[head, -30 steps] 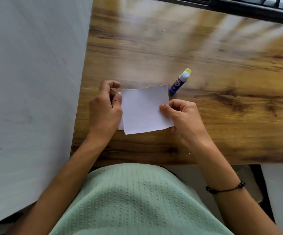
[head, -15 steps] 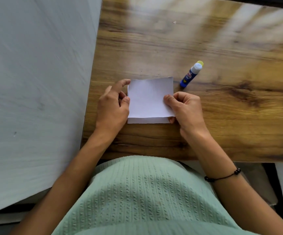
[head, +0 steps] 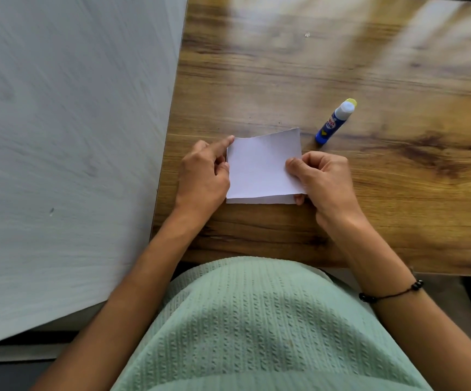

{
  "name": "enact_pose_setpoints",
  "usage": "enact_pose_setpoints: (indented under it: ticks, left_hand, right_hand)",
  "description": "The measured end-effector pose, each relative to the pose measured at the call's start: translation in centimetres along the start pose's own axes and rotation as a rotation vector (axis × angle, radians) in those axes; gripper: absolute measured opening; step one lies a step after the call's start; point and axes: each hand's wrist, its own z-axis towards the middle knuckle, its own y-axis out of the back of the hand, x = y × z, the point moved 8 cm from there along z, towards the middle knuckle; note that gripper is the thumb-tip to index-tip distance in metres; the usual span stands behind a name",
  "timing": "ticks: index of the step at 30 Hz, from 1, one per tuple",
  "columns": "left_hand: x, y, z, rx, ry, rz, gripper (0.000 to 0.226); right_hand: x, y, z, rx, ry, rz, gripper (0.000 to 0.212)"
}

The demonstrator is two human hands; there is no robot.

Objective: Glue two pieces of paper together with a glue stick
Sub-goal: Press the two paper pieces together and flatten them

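Observation:
Two small white paper pieces lie stacked on the wooden table (head: 341,221). The top paper (head: 259,167) almost covers the bottom paper (head: 256,200), which shows only as a thin strip along the near edge. My left hand (head: 203,176) rests at the stack's left edge, index finger stretched to the far left corner. My right hand (head: 323,179) pinches the right edge, thumb on top and fingers underneath. A blue glue stick (head: 334,122) with a white and yellow cap lies on the table beyond my right hand, untouched.
A pale grey wall or panel (head: 73,136) runs along the table's left edge. My green knitted top (head: 256,334) fills the foreground below the table's near edge. A dark bracelet (head: 389,293) sits on my right wrist.
The top paper has turned from a tilt to lie squarely over the bottom one. My left index finger has stretched out to the far left corner. The view has shifted slightly.

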Motion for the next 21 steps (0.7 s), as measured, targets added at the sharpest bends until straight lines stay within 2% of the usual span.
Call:
enact_pose_setpoints:
  ticks: [14, 21]
  left_hand:
    - [-0.3, -0.3, 0.2, 0.038, 0.003, 0.105, 0.047]
    - [-0.7, -1.2, 0.2, 0.151, -0.015, 0.294, 0.053]
  right_hand:
    - [-0.1, -0.2, 0.3, -0.012, -0.004, -0.066, 0.021]
    - [0.9, -0.2, -0.1, -0.032, 0.102, -0.295, 0.017]
